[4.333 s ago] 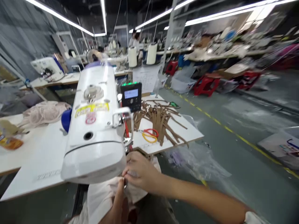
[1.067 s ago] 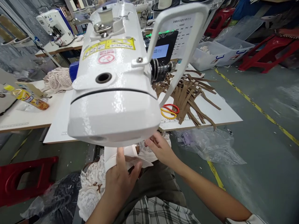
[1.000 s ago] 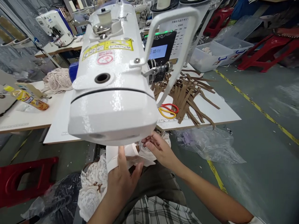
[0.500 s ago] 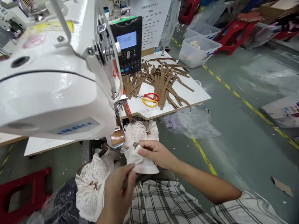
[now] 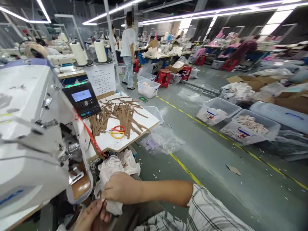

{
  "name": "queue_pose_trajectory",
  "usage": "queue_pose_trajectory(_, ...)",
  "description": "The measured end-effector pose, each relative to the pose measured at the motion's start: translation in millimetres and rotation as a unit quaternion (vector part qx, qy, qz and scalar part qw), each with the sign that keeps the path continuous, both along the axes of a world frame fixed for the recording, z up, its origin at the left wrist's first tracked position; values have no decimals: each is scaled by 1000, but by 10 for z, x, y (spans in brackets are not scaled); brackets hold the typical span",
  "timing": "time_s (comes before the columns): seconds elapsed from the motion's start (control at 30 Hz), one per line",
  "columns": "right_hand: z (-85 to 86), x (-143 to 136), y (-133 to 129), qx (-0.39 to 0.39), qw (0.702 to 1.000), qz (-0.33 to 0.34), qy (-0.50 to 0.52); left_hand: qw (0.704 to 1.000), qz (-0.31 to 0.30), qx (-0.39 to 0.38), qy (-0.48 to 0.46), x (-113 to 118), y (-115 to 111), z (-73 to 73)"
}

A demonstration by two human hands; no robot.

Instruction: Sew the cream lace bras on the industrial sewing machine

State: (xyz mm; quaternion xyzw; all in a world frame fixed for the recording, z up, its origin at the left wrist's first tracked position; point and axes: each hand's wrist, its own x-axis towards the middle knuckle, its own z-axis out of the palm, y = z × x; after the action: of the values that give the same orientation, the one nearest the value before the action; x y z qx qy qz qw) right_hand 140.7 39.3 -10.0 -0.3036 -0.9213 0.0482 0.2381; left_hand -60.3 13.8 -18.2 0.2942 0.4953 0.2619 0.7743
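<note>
A white lace bra hangs over my lap beside the sewing machine. My right hand lies across it, fingers curled and closed on its near part. Just below, my left hand pinches with thumb and fingers at the bra's near edge, its fingertips meeting those of the right hand. The small bit between the fingertips is largely covered. To the left of both hands is the machine's rounded copper-coloured arm end, close but apart from them.
Brown fabric strips are heaped on the white worktable, with red-and-yellow-handled snips in front. A control panel stands left. Clear plastic bags and bins are on the floor. A person stands farther back.
The view has swung up and to the right, bringing more of the workshop in. My left hand has come up to the bra and closed beside the right, which has turned over it.
</note>
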Motion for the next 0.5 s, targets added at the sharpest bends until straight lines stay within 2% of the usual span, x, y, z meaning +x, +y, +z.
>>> queue_pose_trajectory(0.1,50,22,-133,-49,986,-58,149,996,48,-26,-69,80,-72,167)
queue_pose_trajectory(0.2,63,0,-248,-101,955,-126,249,993,80,19,-79,75,-115,210)
queue_pose_trajectory(0.33,-5,-131,-309,-152,951,-123,241,988,135,69,-17,46,-195,170)
queue_pose_trajectory(0.4,-30,-193,-320,-161,952,-131,226,984,121,123,41,49,-236,180)
queue_pose_trajectory(0.5,-42,-227,-314,-141,951,-157,227,960,77,218,156,56,-263,227)
